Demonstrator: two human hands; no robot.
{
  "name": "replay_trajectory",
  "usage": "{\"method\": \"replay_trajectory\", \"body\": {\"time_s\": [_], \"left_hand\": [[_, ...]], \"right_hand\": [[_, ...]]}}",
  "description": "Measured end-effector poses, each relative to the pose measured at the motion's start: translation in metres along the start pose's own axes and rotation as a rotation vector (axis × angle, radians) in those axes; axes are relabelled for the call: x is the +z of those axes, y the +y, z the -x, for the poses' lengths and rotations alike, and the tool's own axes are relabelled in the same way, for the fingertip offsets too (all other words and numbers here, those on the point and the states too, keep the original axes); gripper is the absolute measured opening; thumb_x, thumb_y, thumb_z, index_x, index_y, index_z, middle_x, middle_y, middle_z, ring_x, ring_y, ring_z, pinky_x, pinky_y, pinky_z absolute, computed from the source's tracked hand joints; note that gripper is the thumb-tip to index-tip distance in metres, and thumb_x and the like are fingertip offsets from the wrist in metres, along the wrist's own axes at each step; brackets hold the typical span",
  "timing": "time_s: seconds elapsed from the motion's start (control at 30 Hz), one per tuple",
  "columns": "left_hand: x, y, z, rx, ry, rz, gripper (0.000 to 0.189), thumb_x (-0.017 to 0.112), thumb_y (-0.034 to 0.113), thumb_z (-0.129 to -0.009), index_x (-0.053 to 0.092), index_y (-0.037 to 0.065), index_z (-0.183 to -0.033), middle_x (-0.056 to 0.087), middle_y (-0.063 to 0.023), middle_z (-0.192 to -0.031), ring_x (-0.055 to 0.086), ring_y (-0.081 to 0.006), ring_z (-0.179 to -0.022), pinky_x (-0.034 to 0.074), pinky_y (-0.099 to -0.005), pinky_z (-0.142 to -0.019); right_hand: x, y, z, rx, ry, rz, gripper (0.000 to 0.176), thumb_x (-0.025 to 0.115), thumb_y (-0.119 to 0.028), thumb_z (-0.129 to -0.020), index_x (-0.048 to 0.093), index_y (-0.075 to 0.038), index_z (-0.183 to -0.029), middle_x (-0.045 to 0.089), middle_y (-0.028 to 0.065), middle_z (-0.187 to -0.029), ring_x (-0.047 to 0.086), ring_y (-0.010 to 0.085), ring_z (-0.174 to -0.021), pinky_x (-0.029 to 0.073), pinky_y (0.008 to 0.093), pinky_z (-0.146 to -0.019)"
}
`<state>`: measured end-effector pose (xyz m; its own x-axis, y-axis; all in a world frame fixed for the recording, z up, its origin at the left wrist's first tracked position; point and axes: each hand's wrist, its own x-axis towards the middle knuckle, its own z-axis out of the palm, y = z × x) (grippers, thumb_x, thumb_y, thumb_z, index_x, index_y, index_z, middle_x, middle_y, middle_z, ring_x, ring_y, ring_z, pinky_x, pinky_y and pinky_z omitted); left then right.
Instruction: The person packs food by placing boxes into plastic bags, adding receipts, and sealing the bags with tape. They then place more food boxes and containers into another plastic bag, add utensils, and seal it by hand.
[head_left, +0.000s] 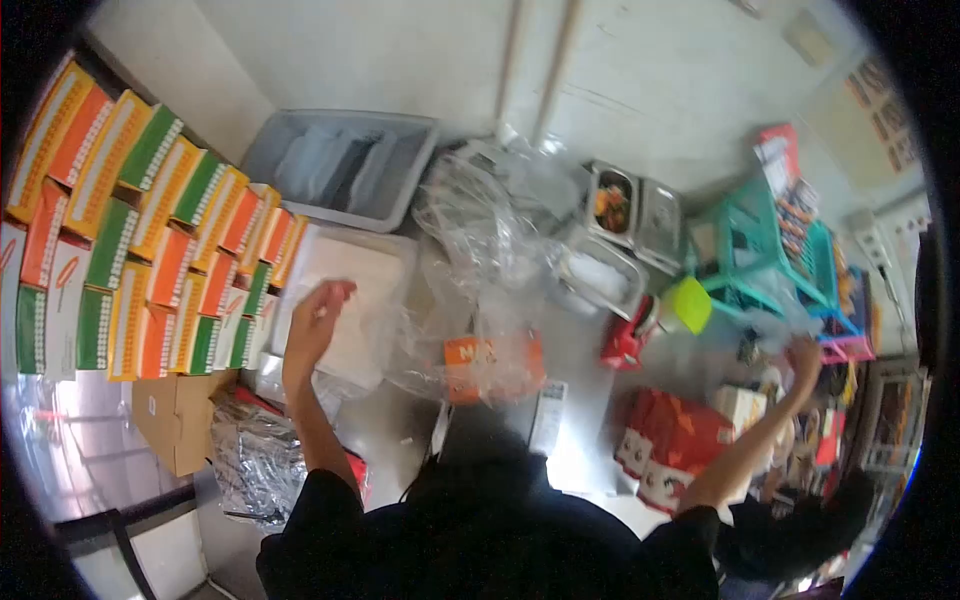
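Clear plastic film (785, 325) lies at the right hand (803, 355); whether its fingers pinch it, I cannot tell.
One teal basket (765, 215) stands just beyond that grip, so a hasty tug might snag the film on it. Near the loosely curled left hand (318, 315), whose closure is unclear, are one white stack (355, 330) and, farther out, one gray tub (408, 175).

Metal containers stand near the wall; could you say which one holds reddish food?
The rear-left container; the front container holds something white, and the right container shows only metal.
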<state>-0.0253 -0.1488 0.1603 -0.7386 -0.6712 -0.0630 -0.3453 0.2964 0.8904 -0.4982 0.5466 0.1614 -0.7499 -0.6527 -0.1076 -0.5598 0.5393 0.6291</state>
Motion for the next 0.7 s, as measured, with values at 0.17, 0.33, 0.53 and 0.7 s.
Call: {"method": "replay_trajectory", "body": {"time_s": [0.17, 0.33, 0.53, 0.7], "left_hand": [[-0.010, -0.133, -0.187, 0.258, 0.371, -0.130, 0.021, 0.059, 0.022, -0.079, 0.059, 0.001, -0.079, 0.059, -0.0055, -0.064, 0.054, -0.0110, -0.059, 0.043, -0.0256, -0.055], [-0.002, -0.178, -0.285, 0.028, 0.303, -0.940, 0.013, 0.053, 0.011, -0.076, 0.059, 0.002, -0.082, 0.061, -0.0155, -0.079, 0.060, -0.0288, -0.075, 0.048, -0.0363, -0.066], [0.002, -0.198, -0.303, -0.302, 0.147, -1.079, 0.020, 0.049, 0.010, -0.078, 0.056, 0.002, -0.094, 0.057, -0.0172, -0.096, 0.056, -0.0332, -0.092, 0.048, -0.0388, -0.077], [-0.015, -0.189, -0.296, -0.212, 0.263, -1.207, 0.018, 0.048, 0.014, -0.080, 0.056, 0.002, -0.091, 0.057, -0.0178, -0.094, 0.058, -0.0321, -0.087, 0.049, -0.0379, -0.073]], "right_hand": [[0.105, 0.030, -0.014, 0.604, 0.356, -0.527, 0.029, 0.059, -0.026, -0.075, 0.058, -0.014, -0.101, 0.062, 0.0148, -0.082, 0.060, 0.0275, -0.072, 0.048, 0.0358, -0.057], [0.275, 0.083, -0.088, 0.934, 0.419, -0.619, 0.049, 0.056, -0.022, -0.074, 0.045, -0.006, -0.119, 0.054, 0.0139, -0.109, 0.055, 0.0269, -0.092, 0.044, 0.0349, -0.078], [0.193, 0.053, -0.071, 0.269, 0.135, -0.094, 0.037, 0.054, -0.024, -0.076, 0.052, -0.004, -0.107, 0.060, 0.0152, -0.090, 0.058, 0.0243, -0.081, 0.045, 0.0357, -0.071], [-0.050, -0.131, 0.024, 0.220, -0.018, -0.304, 0.028, 0.052, -0.023, -0.078, 0.054, -0.003, -0.098, 0.059, 0.0163, -0.087, 0.058, 0.0259, -0.081, 0.044, 0.0367, -0.069]]}}
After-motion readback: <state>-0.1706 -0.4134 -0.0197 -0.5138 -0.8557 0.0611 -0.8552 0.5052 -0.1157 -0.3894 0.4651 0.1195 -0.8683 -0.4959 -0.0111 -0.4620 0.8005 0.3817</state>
